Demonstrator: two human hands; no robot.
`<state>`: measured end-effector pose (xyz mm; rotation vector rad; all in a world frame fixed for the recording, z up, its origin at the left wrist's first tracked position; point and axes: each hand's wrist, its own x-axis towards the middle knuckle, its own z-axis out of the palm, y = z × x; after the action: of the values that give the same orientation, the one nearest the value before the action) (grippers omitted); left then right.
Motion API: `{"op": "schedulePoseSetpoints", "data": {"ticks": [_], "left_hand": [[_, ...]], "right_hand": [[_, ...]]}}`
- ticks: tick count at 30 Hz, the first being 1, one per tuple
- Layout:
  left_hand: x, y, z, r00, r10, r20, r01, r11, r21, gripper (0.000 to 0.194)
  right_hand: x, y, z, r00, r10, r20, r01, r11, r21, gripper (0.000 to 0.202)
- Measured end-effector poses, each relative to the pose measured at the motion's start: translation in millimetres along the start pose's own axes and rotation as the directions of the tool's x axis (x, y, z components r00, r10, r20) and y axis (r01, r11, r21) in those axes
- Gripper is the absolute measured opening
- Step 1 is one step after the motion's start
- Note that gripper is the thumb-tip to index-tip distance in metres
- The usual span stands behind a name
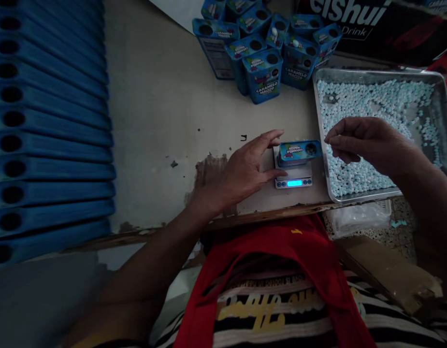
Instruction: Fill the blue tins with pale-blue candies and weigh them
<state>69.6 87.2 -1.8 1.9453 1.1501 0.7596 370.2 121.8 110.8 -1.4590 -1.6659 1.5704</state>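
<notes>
A small blue candy box [295, 152] with a dark round hole in its top stands on a digital scale [299, 172], whose display glows blue. My left hand [245, 166] is just left of them, thumb and fingers spread around the near side of the box. Its thumb tip is at the scale's edge; whether it touches cannot be told. My right hand [371, 142] is over the left part of a metal tray [368, 197] of pale blue and white candies [375, 180]. Its thumb and fingertips are pinched together near the box, and what they hold is hidden.
Several blue candy boxes [263, 79] cluster at the back of the worn table [154, 121]. Long stacked rows of blue boxes [56, 121] line the left side. A black carton [382, 38] stands behind the tray. Below the table edge are a plastic bag [361, 218] and cardboard [390, 273].
</notes>
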Motion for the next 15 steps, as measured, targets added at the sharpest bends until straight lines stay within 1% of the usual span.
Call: {"op": "schedulePoseSetpoints", "data": {"ticks": [5, 9, 11, 15], "left_hand": [[7.9, 3.0, 21.3, 0.993, -0.09, -0.071, 0.079, 0.985, -0.152, 0.07], [16.4, -0.2, 35.7, 0.985, -0.108, -0.133, 0.068, 0.958, -0.278, 0.058], [18.1, -0.9, 38.8, 0.982, -0.117, -0.147, 0.067, 0.949, -0.307, 0.06], [14.2, -2.0, 42.0, 0.977, -0.14, -0.157, 0.085, 0.946, -0.314, 0.073]], "right_hand": [[-6.7, 5.9, -15.3, 0.992, -0.024, -0.123, 0.023, 1.0, -0.013, 0.015], [-14.4, 17.2, -27.7, 0.982, -0.03, -0.188, 0.036, 0.999, 0.029, 0.015], [-18.9, 22.9, -30.9, 0.977, -0.037, -0.211, 0.044, 0.999, 0.025, 0.013], [-25.9, 33.9, -35.5, 0.967, -0.037, -0.253, 0.029, 0.999, -0.036, 0.011]]}}
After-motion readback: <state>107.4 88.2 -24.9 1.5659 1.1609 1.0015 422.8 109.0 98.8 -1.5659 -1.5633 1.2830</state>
